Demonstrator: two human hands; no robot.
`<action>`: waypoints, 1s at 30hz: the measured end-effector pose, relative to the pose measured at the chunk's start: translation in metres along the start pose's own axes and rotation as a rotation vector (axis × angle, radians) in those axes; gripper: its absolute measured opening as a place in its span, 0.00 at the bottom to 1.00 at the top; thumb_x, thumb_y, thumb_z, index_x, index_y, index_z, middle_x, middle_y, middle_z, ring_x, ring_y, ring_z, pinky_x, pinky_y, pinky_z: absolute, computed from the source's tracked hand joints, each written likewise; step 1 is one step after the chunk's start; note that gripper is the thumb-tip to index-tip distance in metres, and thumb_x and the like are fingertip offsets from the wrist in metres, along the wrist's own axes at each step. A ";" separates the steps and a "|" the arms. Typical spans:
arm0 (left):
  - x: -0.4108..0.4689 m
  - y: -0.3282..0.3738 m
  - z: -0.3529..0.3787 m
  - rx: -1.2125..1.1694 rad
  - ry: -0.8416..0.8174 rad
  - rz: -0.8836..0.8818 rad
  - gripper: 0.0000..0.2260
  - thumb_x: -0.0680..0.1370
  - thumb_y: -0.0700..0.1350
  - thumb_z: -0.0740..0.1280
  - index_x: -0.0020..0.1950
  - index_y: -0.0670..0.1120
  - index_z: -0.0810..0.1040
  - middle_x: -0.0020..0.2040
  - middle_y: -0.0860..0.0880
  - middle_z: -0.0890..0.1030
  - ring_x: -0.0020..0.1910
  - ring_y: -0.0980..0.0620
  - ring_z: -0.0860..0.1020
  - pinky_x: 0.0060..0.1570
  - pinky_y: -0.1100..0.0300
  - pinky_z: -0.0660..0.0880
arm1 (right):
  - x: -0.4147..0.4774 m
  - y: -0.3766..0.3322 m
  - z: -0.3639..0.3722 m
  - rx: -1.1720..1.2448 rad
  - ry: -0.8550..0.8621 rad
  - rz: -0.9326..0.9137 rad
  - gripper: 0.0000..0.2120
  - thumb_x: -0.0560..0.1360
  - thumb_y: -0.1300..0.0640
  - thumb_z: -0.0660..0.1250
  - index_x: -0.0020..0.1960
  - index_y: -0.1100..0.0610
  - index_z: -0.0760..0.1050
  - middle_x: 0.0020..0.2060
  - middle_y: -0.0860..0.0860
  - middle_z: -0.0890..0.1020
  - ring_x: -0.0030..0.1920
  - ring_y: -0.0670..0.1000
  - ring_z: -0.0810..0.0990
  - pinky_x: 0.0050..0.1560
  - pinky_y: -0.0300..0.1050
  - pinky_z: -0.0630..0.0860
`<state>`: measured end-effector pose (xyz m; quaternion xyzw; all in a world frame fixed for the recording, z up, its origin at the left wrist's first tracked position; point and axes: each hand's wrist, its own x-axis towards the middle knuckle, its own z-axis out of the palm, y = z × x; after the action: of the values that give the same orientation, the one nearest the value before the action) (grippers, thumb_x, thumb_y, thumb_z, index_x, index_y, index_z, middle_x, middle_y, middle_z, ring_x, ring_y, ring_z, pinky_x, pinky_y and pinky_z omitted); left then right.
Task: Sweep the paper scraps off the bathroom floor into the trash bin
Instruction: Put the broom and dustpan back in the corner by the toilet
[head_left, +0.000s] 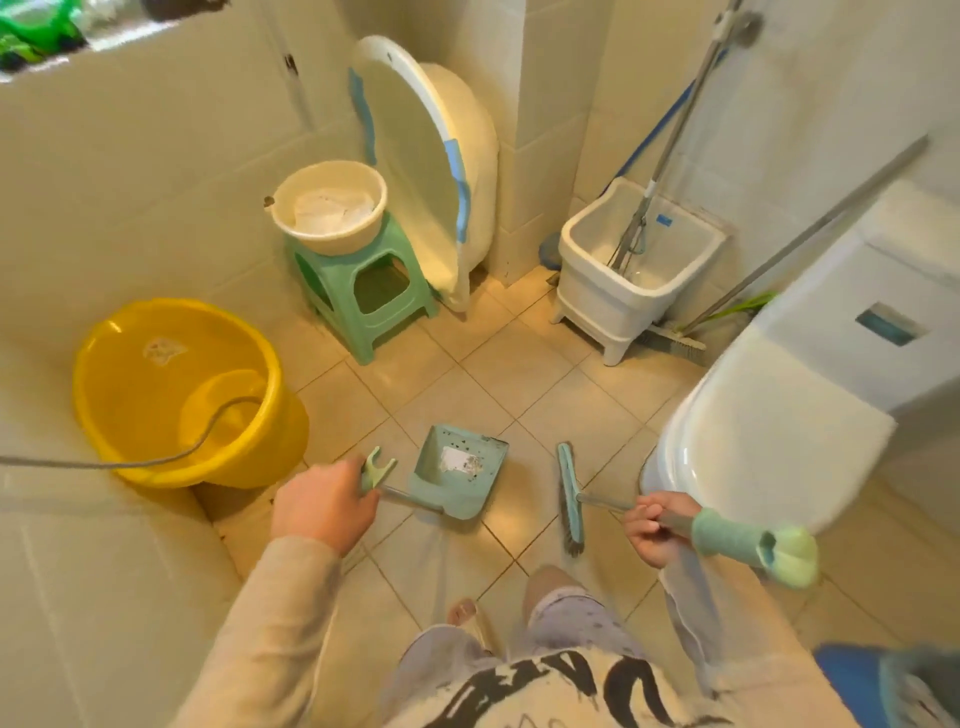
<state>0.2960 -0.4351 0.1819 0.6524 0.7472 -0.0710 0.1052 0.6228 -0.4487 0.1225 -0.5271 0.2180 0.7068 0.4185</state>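
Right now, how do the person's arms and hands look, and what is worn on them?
Both arms are covered by long, loose sleeves of plain pale beige cloth that reach to the wrists: the left sleeve and the right sleeve. The left hand and the right hand are bare, without gloves. No ring or watch shows.

Bathroom. Floor (483, 379): beige square tiles, dark grout. Walls (130, 156): pale cream tiles, warm light. White toilet (753, 441) at right. Green plastic stool (337, 301) bearing cream basin (332, 236); white tub (410, 171) leaning upright behind it. Yellow basin (135, 395) at left. White mop bucket (597, 296) in corner.
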 end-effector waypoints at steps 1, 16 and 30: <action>0.014 0.002 -0.004 -0.004 0.001 0.017 0.10 0.77 0.54 0.65 0.56 0.53 0.77 0.39 0.54 0.79 0.38 0.54 0.78 0.34 0.63 0.76 | 0.002 -0.002 0.003 0.015 0.011 0.000 0.14 0.79 0.63 0.47 0.35 0.54 0.59 0.12 0.48 0.64 0.10 0.45 0.63 0.13 0.29 0.57; 0.228 0.096 -0.033 0.099 -0.124 0.376 0.11 0.77 0.51 0.64 0.58 0.53 0.76 0.38 0.56 0.75 0.36 0.56 0.75 0.30 0.67 0.68 | 0.043 -0.099 0.095 0.353 -0.061 -0.244 0.13 0.60 0.69 0.50 0.32 0.53 0.50 0.12 0.48 0.64 0.12 0.43 0.66 0.14 0.30 0.61; 0.379 0.286 -0.073 0.428 -0.250 0.970 0.11 0.75 0.49 0.64 0.55 0.49 0.78 0.47 0.47 0.81 0.47 0.47 0.79 0.42 0.56 0.75 | 0.068 -0.219 0.170 0.775 0.005 -0.236 0.19 0.81 0.57 0.48 0.31 0.54 0.59 0.28 0.45 0.63 0.26 0.44 0.67 0.17 0.32 0.67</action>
<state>0.5261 -0.0141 0.1673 0.9156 0.3112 -0.2420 0.0787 0.7004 -0.1749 0.1476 -0.3533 0.4072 0.5184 0.6638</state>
